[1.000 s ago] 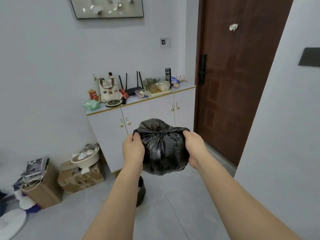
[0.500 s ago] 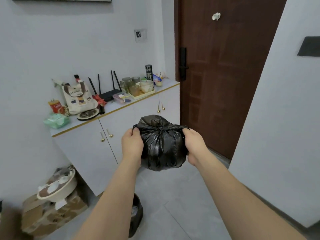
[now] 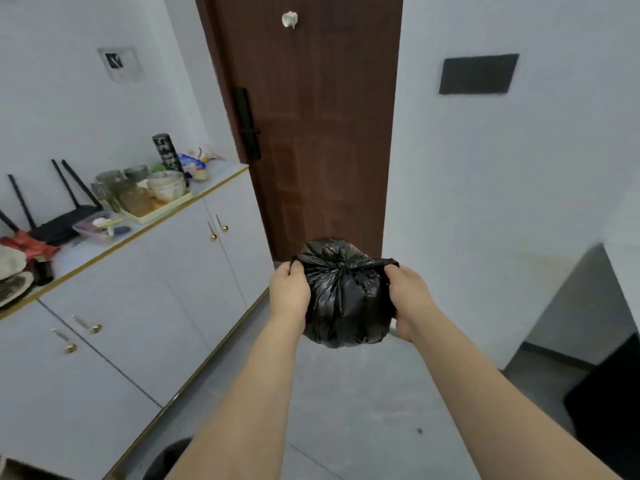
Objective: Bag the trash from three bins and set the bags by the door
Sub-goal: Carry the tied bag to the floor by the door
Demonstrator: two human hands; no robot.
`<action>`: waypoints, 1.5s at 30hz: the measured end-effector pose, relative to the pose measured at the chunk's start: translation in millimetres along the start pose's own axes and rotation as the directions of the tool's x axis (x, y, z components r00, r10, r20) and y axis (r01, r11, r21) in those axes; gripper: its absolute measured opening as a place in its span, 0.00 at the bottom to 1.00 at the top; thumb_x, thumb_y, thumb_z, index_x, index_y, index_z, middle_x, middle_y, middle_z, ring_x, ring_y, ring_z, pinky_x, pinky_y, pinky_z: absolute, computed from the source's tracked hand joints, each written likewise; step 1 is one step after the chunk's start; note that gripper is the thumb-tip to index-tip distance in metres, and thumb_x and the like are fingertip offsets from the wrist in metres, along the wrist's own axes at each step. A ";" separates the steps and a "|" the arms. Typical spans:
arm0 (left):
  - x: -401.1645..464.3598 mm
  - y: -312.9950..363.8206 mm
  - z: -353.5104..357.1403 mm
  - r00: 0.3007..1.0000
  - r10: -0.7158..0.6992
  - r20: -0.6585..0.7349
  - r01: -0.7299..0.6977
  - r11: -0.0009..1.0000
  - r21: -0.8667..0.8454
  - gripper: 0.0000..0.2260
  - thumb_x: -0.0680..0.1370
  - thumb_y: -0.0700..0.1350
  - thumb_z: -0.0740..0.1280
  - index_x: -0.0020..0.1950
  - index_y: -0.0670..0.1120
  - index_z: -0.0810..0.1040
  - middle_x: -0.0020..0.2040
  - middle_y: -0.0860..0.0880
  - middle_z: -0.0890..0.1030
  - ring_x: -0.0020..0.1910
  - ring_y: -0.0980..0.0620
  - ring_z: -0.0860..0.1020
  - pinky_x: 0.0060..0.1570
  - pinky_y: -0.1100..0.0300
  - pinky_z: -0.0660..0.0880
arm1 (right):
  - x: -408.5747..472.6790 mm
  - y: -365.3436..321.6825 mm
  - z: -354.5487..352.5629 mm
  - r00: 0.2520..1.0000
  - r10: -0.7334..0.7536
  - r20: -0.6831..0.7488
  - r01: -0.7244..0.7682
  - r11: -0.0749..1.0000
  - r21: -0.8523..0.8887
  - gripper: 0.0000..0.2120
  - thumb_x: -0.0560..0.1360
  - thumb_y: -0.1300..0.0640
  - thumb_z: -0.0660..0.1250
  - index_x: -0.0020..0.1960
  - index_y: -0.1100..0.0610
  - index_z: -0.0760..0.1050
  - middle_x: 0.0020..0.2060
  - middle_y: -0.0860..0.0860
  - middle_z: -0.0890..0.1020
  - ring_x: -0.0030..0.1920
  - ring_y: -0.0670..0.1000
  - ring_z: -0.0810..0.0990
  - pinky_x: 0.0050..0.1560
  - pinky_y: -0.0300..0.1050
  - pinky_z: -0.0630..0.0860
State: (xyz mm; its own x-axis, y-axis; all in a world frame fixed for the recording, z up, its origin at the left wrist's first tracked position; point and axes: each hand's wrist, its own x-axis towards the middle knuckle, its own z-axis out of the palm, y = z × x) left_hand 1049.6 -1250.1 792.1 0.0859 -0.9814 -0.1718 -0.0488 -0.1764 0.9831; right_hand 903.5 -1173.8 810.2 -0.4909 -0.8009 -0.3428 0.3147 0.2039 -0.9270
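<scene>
**Black plastic bag held in both hands, facing the door**

Head view. Black plastic trash bag (image 3: 343,299), knotted at the top, round and full, held out at arm's length above the grey tiled floor (image 3: 346,410). It is off the floor, in front of the lower part of the brown wooden door (image 3: 311,133), which is closed.

Left hand (image 3: 289,294): fingers curled round the bag's left side, pinching the plastic near the knot. Right hand (image 3: 408,299): fingers curled into the bag's right side, likewise gripping the plastic just beside the knot. Both forearms bare, reaching forward from the bottom edge.

Door details: black lock handle (image 3: 247,128) on its left edge; a small white hook (image 3: 289,19) near the top.

Left of the door: white cabinet (image 3: 138,306) with gold knobs and a gold-edged counter (image 3: 221,173). On the counter: a tray (image 3: 159,211) carrying bowls and glasses, a black router (image 3: 62,223) with upright antennas, a dark cylindrical can (image 3: 165,152), a small clear box (image 3: 100,228).

Right wall: a dark rectangular panel (image 3: 478,73). A rounded dark object (image 3: 169,460) shows at the bottom edge, partly hidden by the left arm; what it is cannot be told.
</scene>
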 end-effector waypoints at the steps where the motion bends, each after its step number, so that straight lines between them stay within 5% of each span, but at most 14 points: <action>1: -1.2 -0.5 19.2 0.999 -0.009 0.035 0.008 1.000 0.012 0.12 0.78 0.51 0.58 0.43 0.47 0.78 0.46 0.45 0.83 0.49 0.43 0.80 0.57 0.42 0.76 | 7.3 -2.1 -16.2 1.000 -0.005 -0.022 0.005 1.000 0.013 0.12 0.78 0.59 0.57 0.52 0.60 0.79 0.47 0.57 0.83 0.44 0.55 0.80 0.45 0.46 0.76; 6: 3.6 -7.7 103.2 0.990 -0.005 0.144 -0.007 0.996 0.085 0.11 0.81 0.47 0.58 0.49 0.43 0.78 0.46 0.48 0.80 0.50 0.46 0.78 0.57 0.50 0.74 | 45.3 -5.4 -80.7 0.991 0.029 -0.127 -0.024 0.999 0.036 0.11 0.78 0.58 0.56 0.49 0.57 0.78 0.41 0.53 0.81 0.41 0.54 0.78 0.51 0.54 0.77; 12: 41.1 -36.1 176.9 0.967 -0.086 0.239 0.051 0.987 0.150 0.12 0.80 0.49 0.58 0.47 0.44 0.77 0.49 0.43 0.82 0.52 0.42 0.79 0.58 0.44 0.76 | 105.7 -0.7 -119.4 0.971 0.071 -0.227 -0.052 0.995 0.090 0.12 0.79 0.59 0.56 0.52 0.58 0.78 0.43 0.54 0.81 0.41 0.52 0.78 0.36 0.41 0.72; 19: 71.9 -77.4 284.0 0.895 -0.207 0.396 0.132 0.969 0.208 0.12 0.79 0.50 0.57 0.49 0.46 0.78 0.51 0.44 0.82 0.52 0.45 0.79 0.58 0.44 0.76 | 177.3 2.5 -185.5 0.917 0.142 -0.373 -0.110 0.988 0.104 0.12 0.79 0.59 0.55 0.52 0.60 0.77 0.43 0.55 0.80 0.40 0.52 0.76 0.36 0.42 0.72; 29: 94.1 -164.4 450.3 0.855 -0.367 0.367 0.236 0.904 0.356 0.12 0.80 0.48 0.58 0.48 0.42 0.77 0.49 0.42 0.81 0.49 0.44 0.79 0.51 0.49 0.76 | 312.6 50.2 -323.8 0.869 0.292 -0.401 -0.223 0.952 0.210 0.13 0.78 0.60 0.55 0.54 0.65 0.75 0.43 0.57 0.79 0.43 0.55 0.76 0.42 0.45 0.73; 35: 139.3 -318.4 543.7 0.833 -0.444 0.330 0.285 0.856 0.432 0.11 0.80 0.47 0.58 0.45 0.46 0.79 0.49 0.42 0.83 0.52 0.43 0.80 0.56 0.45 0.77 | 432.2 179.1 -395.0 0.793 0.434 -0.427 -0.351 0.899 0.260 0.11 0.77 0.59 0.57 0.51 0.62 0.76 0.42 0.56 0.79 0.42 0.55 0.77 0.44 0.47 0.74; 45: 201.5 -701.9 664.4 0.793 -0.466 0.393 0.274 0.848 0.454 0.12 0.81 0.46 0.59 0.44 0.44 0.79 0.44 0.44 0.83 0.46 0.47 0.80 0.52 0.49 0.77 | 611.6 518.2 -518.1 0.711 0.378 -0.593 -0.291 0.926 0.240 0.10 0.78 0.60 0.56 0.50 0.59 0.77 0.46 0.58 0.81 0.49 0.60 0.80 0.51 0.50 0.76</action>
State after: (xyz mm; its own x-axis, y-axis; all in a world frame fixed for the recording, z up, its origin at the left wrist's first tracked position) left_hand 439.9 -1374.5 25.5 -0.3002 -0.7256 -0.6191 -0.4692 -0.4528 0.7582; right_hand 345.5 -1266.4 41.4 -0.7122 -0.1585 -0.6839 0.6296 0.2867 -0.7221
